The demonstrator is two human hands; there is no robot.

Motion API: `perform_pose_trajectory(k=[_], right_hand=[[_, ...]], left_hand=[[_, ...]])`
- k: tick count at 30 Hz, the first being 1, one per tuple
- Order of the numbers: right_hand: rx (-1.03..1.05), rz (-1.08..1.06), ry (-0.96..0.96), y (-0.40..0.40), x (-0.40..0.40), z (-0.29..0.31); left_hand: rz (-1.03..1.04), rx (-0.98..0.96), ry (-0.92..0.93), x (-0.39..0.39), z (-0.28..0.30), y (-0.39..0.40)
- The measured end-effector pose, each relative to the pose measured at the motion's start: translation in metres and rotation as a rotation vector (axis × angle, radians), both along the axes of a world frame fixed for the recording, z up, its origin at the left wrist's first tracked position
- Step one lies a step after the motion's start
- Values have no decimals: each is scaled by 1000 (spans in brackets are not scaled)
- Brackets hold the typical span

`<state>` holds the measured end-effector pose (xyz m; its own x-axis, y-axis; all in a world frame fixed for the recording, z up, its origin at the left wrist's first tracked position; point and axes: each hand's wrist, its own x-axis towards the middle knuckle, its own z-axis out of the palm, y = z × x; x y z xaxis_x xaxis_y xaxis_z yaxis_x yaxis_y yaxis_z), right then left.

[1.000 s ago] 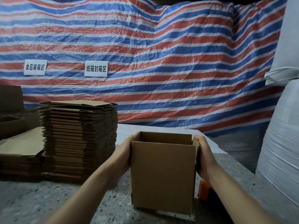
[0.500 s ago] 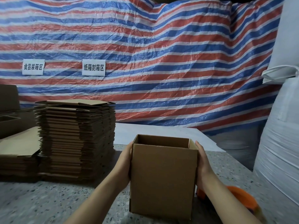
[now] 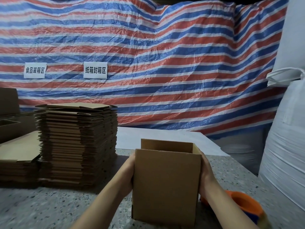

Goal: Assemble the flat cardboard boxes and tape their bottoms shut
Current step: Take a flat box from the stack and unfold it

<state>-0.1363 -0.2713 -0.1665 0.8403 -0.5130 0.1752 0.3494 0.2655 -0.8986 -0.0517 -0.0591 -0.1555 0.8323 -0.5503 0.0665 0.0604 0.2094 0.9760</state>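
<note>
An assembled brown cardboard box (image 3: 165,185) stands upright with its top open, low in the middle of the view, over the speckled table (image 3: 49,210). My left hand (image 3: 129,171) presses flat against its left side. My right hand (image 3: 205,172) presses against its right side, so the box is held between the two palms. The fingers run back along the box walls and are mostly hidden. The box's bottom is out of sight. A tall stack of flat cardboard boxes (image 3: 77,146) stands to the left.
An orange tape dispenser (image 3: 242,204) lies on the table under my right forearm. A lower stack of flat boxes (image 3: 18,157) and assembled boxes (image 3: 9,119) are at far left. Big white sacks (image 3: 283,154) close off the right. A white sheet (image 3: 165,139) lies behind the box.
The box has come a little lower and nearer to me between both hands. My left thumb has slid off the top corner down to the side.
</note>
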Motion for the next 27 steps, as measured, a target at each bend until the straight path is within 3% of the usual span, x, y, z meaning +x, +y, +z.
perform_pose_trajectory(k=[9,21,27], right_hand=[[23,11,26,3,-5,-1],[-34,15,20,6,-7,2],[-194,90,174,-2,-6,10]], left_hand=[[136,-131,6,0,0,-1],[-4,-77,-93,-4,8,-1],[-23,-97,-63,3,4,-3]])
